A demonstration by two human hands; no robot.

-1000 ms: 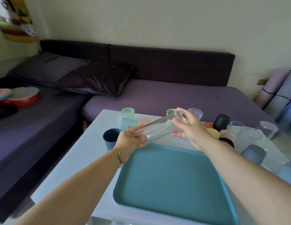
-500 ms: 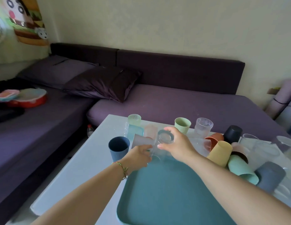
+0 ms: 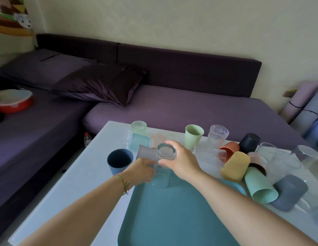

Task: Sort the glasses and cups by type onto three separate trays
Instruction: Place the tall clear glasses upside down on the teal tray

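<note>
1. My right hand (image 3: 181, 161) has its grip closed over the upper end of a tall clear glass (image 3: 162, 167), fingers curled round the thick end.
2. My left hand (image 3: 140, 172) holds the lower half of the same glass from the left.
3. The glass's long axis runs near upright, its top leaning slightly away from me. Its lower end is at the far left corner of the teal tray (image 3: 172, 219); I cannot tell whether it touches yet.
4. I judge the coming move to be straight down, with the right hand steering the tilt.
5. A dark blue ribbed cup (image 3: 119, 161) stands on the surface (image 3: 74, 183) just left of my left hand. A yellow cup (image 3: 235, 166) and a mint cup (image 3: 259, 187) lie tipped at the tray's right side.
</note>
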